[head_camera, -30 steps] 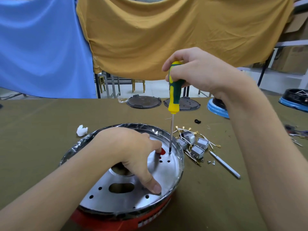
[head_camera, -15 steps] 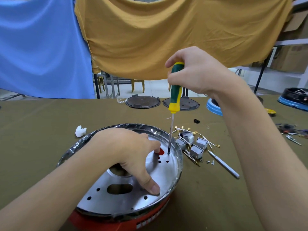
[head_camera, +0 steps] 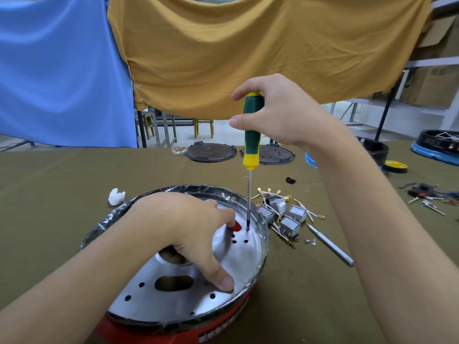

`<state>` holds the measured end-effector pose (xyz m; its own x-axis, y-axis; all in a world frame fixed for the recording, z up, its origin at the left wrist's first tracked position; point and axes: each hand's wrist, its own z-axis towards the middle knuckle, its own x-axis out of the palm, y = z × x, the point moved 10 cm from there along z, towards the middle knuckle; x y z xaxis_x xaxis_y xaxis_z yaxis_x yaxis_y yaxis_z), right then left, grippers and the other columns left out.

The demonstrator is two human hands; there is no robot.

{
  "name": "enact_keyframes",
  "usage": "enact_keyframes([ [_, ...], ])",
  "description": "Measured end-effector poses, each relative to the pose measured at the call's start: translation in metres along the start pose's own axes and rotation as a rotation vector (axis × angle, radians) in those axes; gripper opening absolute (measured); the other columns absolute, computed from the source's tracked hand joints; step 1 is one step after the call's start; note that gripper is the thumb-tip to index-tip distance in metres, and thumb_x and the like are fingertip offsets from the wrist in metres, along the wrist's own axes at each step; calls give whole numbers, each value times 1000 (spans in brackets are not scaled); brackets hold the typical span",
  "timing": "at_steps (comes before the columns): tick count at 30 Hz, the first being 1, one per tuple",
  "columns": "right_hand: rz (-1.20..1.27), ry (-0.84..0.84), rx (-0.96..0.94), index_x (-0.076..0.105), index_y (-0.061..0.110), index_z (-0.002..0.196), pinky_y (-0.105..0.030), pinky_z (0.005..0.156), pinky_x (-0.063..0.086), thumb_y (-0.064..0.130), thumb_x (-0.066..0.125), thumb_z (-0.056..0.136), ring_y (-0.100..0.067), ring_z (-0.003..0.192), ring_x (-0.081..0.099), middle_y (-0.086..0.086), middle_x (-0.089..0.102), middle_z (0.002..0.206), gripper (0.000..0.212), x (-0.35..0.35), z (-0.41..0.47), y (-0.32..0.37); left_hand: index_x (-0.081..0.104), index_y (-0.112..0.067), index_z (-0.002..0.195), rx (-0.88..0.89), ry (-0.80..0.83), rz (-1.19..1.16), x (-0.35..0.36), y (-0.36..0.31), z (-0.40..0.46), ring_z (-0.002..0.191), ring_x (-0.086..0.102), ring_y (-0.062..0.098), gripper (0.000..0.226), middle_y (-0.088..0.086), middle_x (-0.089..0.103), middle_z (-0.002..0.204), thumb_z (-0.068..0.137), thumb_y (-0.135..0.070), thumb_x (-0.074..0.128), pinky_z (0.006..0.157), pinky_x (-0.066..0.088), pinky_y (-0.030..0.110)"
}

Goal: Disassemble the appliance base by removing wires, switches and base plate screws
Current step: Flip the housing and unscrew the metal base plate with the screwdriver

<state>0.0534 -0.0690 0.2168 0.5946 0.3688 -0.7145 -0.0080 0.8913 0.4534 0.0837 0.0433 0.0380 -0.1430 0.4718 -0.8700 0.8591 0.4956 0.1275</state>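
Since a second ago the right hand (head_camera: 280, 112) has loosened, forefinger and thumb spread off the green-and-yellow screwdriver (head_camera: 251, 135), which stands upright with its tip on the base plate (head_camera: 238, 259). The left hand (head_camera: 188, 232) presses flat on the plate, holding nothing. Removed switches (head_camera: 285, 217) lie just right of the plate on the bench (head_camera: 49, 194).

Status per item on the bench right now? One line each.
screwdriver: upright, tip on the base plate near its far rim
right hand: gripping the screwdriver handle
left hand: pressed flat on the base plate, steadying it
base plate: still seated in the red appliance base
switches: removed, loose on the table with wires attached
loose screws: out, lying beside the switches
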Motion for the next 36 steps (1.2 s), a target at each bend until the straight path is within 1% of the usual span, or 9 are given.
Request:
enact_keyframes([
  [2,59,11,30,67,22,113,-23,63,46,26,78,82,-11,75,59,6,61,92,33,0,2,-1,22,-49,141,-3,-2,8,0,0,0,103,52,19,107,-14,38,123,53,-85,70,90,50,42],
  [5,223,10,92,70,14,95,-30,74,58,17,61,77,-22,85,72,-7,74,87,21,2,1,-4,22,-50,141,-8,-6,10,1,1,1,101,53,18,107,-14,38,121,52,-86,70,89,51,42],
  [8,201,37,111,67,19,94,-27,63,49,24,55,78,-20,75,69,2,69,78,21,8,-1,-5,23,-50,140,-3,-15,9,0,0,0,98,52,17,107,-14,38,119,52,-85,70,86,51,40],
  [11,131,43,83,66,24,91,-25,57,39,30,62,83,-14,62,47,4,52,84,11,9,-1,-3,23,-50,141,4,-26,2,-2,0,0,94,51,15,107,-14,38,117,52,-85,71,77,47,36],
  [15,56,-12,13,69,25,96,-15,49,32,35,70,88,-6,59,43,11,45,78,14,3,0,0,22,-50,140,9,-27,-5,-2,0,1,93,51,16,107,-13,37,114,51,-84,72,75,45,35],
  [21,96,-14,29,63,25,118,-22,60,37,30,77,83,-6,72,50,7,55,96,38,2,2,-2,24,-44,141,-2,-33,-4,-1,1,2,99,53,17,111,-14,39,118,50,-85,71,83,50,38],
  [27,206,7,135,65,17,100,-25,59,40,20,54,82,-23,79,66,-5,72,93,21,5,0,-5,26,-42,141,-6,-27,4,-1,1,1,95,52,15,110,-15,39,116,50,-86,70,80,49,37],
  [31,104,12,104,65,21,95,-25,55,35,29,57,85,-14,65,47,4,56,85,16,5,-2,-3,27,-42,141,-6,-32,8,-1,0,0,96,52,14,110,-14,40,118,51,-85,71,78,48,36],
  [36,44,-25,28,68,26,100,-22,55,34,39,72,88,-5,64,45,12,48,78,18,1,-1,-2,26,-41,141,-15,-11,-2,-1,1,0,98,55,16,110,-15,40,117,51,-84,71,83,52,39],
])
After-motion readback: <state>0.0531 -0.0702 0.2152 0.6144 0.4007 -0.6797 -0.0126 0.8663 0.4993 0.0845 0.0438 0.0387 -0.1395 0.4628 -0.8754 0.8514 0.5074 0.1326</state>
